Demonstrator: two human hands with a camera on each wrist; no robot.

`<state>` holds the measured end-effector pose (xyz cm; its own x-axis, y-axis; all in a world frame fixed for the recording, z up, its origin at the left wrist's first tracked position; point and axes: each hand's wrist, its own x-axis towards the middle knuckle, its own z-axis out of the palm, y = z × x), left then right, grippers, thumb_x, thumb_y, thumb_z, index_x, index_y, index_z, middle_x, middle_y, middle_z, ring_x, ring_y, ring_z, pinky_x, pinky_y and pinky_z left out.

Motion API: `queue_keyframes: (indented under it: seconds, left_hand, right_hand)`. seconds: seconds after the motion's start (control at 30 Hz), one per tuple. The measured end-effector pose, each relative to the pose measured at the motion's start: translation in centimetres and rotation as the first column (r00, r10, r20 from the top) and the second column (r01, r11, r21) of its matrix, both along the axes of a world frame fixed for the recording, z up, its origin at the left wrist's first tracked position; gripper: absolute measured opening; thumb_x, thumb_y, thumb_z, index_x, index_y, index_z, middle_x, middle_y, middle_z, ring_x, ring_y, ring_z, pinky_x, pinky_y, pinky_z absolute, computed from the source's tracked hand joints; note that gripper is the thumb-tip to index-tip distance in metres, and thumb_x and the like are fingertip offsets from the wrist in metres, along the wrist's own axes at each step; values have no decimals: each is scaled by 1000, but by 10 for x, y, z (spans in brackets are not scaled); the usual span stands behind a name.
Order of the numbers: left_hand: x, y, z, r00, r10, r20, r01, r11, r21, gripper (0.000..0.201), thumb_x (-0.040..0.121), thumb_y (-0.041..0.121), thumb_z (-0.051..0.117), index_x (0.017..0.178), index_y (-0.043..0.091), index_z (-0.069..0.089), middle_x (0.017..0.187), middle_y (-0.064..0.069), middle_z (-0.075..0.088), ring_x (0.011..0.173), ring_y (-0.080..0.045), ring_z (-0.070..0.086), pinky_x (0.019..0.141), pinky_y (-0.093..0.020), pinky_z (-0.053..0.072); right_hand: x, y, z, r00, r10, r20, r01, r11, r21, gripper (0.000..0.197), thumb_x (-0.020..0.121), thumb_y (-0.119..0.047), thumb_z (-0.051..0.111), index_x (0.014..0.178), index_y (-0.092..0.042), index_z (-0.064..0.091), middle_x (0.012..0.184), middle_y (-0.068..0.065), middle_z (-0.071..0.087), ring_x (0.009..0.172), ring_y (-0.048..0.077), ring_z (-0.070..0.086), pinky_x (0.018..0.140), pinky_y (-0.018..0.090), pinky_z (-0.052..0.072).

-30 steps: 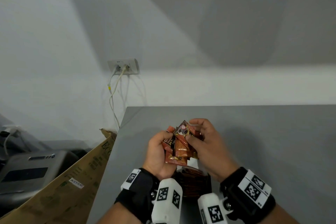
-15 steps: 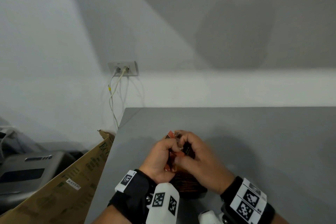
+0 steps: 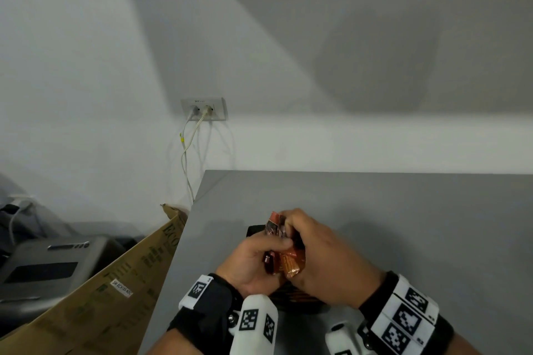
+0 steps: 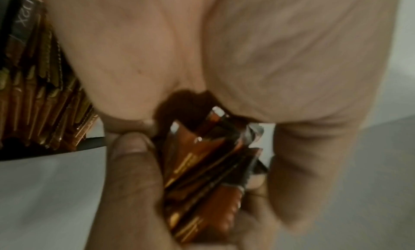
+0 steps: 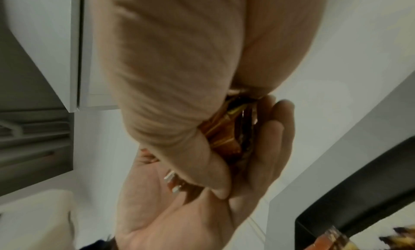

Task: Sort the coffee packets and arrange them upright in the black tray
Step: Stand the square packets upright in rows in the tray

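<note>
I see my left hand [image 3: 253, 265] and right hand [image 3: 323, 256] both clenched around a bundle of coffee packets [image 3: 284, 256] just above the black tray [image 3: 255, 230], which they mostly hide, its packets possibly upright, a cardboard box [image 3: 109, 291] at nine o'clock beside the grey table [image 3: 418, 225].

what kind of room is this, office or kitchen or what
Probably an office or storeroom, not clearly a kitchen: a plain grey table against a bare white wall, a wall socket with cables, a printer-like machine and cardboard box beside it.
</note>
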<state>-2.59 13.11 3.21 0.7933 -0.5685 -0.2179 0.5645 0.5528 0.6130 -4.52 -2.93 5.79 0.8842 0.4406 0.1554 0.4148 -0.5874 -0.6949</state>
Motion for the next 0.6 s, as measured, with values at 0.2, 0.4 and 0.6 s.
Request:
queue_keyframes:
  seconds: [0.2,0.4,0.6]
  left_hand:
    - [-4,-3,1,999,38,-37,-37,999,15,39,56,9,86,92,-2,74,90,-20,70,83,-31,70,79,-40,56]
    - [-1,-10,-3,996,84,-34,-82,995,53,42,57,2,80,98,-2,68,91,-21,67,83,-30,70,77,-38,58]
    - [9,-3,0,995,96,-4,-95,994,60,41,60,-2,64,101,-1,64,92,-22,62,81,-31,67,70,-37,57]
  right_hand:
    - [-1,1,6,998,36,43,-29,989,-148,51,75,-43,75,107,-38,36,119,-21,53,116,5,48,95,25,47]
    - [3,10,3,988,-89,125,106,985,-137,46,74,-52,71,98,-34,36,93,-17,55,87,3,52,77,18,37]
    - [10,4,9,995,-41,-91,45,998,41,56,62,-51,83,102,-40,45,121,-22,47,117,0,47,95,23,46]
